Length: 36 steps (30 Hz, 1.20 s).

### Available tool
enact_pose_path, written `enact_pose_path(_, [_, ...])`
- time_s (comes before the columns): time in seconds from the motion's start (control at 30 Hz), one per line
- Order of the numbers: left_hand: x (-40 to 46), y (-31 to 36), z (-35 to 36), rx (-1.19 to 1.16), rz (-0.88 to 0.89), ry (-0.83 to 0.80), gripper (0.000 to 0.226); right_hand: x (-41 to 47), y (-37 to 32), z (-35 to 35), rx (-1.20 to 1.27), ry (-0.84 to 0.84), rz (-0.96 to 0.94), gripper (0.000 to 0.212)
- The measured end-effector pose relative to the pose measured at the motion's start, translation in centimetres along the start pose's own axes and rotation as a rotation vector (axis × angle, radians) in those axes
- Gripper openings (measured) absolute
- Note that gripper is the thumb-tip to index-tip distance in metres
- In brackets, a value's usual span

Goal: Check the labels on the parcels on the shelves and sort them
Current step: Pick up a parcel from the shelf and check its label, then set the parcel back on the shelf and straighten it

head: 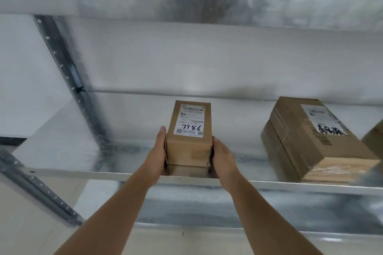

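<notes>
A metal shelf [124, 173] fills the view, seen from just below its front edge. A large parcel [310, 141] lies on it to the right, well apart from the hands. Near the front edge at centre sits a small box [189, 134], its label [191, 121] facing up with handwritten digits. The box is stiff cardboard and looks light for its size; its flat side walls give the surest hold, and the taped end should not be squeezed. Both arms reach up and forward. The left hand [156, 157] lies along the left wall with fingers extended; the right hand [222, 156] curls against the right wall, so the box is clamped between them.
</notes>
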<state>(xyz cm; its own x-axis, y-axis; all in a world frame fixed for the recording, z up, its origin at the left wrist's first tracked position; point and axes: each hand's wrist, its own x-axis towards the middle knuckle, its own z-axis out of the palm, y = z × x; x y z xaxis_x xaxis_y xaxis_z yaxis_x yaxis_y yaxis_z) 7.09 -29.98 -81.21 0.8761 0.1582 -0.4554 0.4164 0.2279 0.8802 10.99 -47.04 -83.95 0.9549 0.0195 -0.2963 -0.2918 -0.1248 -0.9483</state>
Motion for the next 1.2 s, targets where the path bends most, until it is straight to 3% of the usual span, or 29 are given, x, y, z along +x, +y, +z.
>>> enact_pose_path(0.1, [-0.1,-0.5,-0.3,0.015,0.07,-0.076,0.068,-0.5,-0.1,0.4,-0.044,0.044,-0.011,0.047])
enact_pose_path(0.27, [-1.5,0.4,0.3,0.059,0.126,-0.029,0.05,-1.5,-1.5,0.4,-0.018,0.107,0.044,0.043])
enact_pose_path(0.47, [-2.1,1.4,-0.2,-0.074,0.073,-0.108,0.078,-2.7,-3.5,-0.9,-0.113,0.092,0.015,0.05])
enact_pose_path(0.57, [-3.1,3.4,0.2,0.125,0.169,-0.01,0.092,-4.9,-6.4,-4.7,-0.276,0.086,-0.127,0.052])
enact_pose_path(0.67, [-5.3,7.0,2.9,0.423,0.435,0.146,0.057,-6.8,-9.6,-10.4,-0.583,0.066,-0.388,0.042])
enact_pose_path(0.7, [-5.0,7.9,4.0,0.529,0.485,0.148,0.056,-7.0,-10.4,-12.5,-0.666,0.101,-0.438,0.038])
enact_pose_path(0.77, [-4.6,8.7,7.0,0.674,0.489,0.135,0.072,-7.0,-10.8,-16.7,-0.763,0.167,-0.492,0.032])
enact_pose_path(0.9, [-4.9,7.5,15.2,0.774,0.566,0.102,0.079,-6.8,-10.1,-25.5,-0.792,0.245,-0.562,0.029])
enact_pose_path(1.03, [-5.0,4.5,23.6,0.797,0.48,0.066,0.106,-4.8,-8.1,-34.0,-0.701,0.294,-0.406,0.045])
enact_pose_path(1.13, [-5.4,2.0,29.4,0.671,0.374,0.029,0.08,-2.0,-5.8,-38.4,-0.602,0.251,-0.211,0.052])
enact_pose_path(1.2, [-5.8,0.2,32.0,0.543,0.231,0.041,0.077,-1.2,-4.6,-39.9,-0.463,0.189,-0.088,0.046])
